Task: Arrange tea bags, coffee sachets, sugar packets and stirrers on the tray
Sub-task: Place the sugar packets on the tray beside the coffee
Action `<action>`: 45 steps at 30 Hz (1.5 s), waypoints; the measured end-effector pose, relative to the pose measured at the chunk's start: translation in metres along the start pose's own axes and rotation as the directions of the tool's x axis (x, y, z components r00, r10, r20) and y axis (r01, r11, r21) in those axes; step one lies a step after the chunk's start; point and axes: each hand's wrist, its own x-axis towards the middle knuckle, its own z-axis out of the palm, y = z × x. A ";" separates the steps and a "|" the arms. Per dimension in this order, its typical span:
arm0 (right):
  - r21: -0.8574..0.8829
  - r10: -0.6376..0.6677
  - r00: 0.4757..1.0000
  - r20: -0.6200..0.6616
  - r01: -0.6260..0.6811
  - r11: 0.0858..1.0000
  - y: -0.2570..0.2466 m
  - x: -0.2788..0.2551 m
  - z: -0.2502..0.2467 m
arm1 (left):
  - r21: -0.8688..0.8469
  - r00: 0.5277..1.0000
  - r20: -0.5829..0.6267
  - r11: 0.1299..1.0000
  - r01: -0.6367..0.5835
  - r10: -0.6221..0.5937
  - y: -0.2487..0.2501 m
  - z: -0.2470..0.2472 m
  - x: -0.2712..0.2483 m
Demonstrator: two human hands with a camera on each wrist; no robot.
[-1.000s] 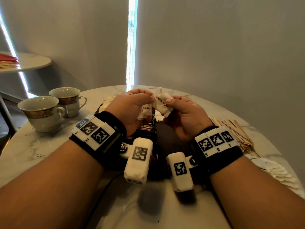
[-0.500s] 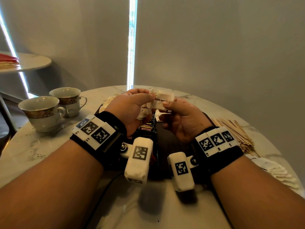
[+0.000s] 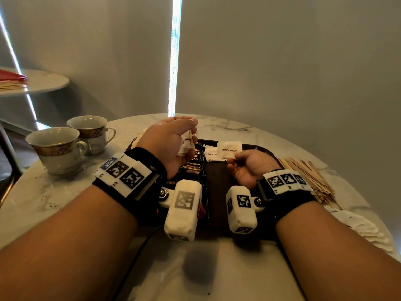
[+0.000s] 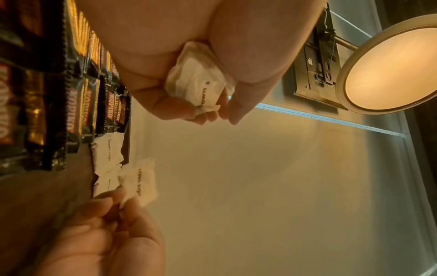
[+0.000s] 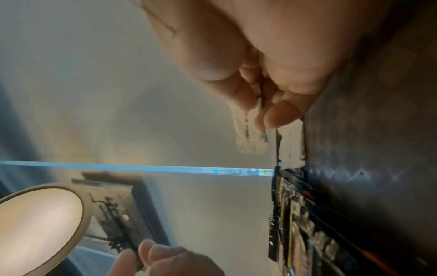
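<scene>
Round marble table (image 3: 65, 192), dark tray (image 3: 219, 177) near its far edge, left hand (image 3: 171, 144) curled round crumpled paper sugar packets (image 3: 186, 144), right hand (image 3: 249, 168) pinching a flat square sugar packet (image 3: 229, 149) above the tray's far edge, glossy black coffee sachets (image 3: 193, 168) in a row along the tray's left side.

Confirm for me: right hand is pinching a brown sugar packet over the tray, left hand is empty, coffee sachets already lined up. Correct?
Not quite: the left hand is not empty. It grips a bunch of sugar packets, as the left wrist view shows. The rest holds: the right hand pinches a brown sugar packet over the tray, and the coffee sachets are lined up.
</scene>
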 end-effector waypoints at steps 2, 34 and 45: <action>-0.048 0.038 0.999 0.000 -0.038 0.998 0.002 0.000 0.000 | 0.003 1.000 -0.008 1.000 0.003 -0.003 -0.001 0.000 0.001; -0.188 0.035 0.998 0.060 -0.023 0.982 0.004 -0.001 0.006 | -0.009 0.999 -0.025 0.999 0.039 -0.039 -0.003 -0.001 0.003; -0.112 0.010 1.000 0.026 -0.007 0.994 0.005 -0.001 0.007 | -0.055 0.997 -0.023 0.996 0.073 -0.074 -0.001 0.001 0.001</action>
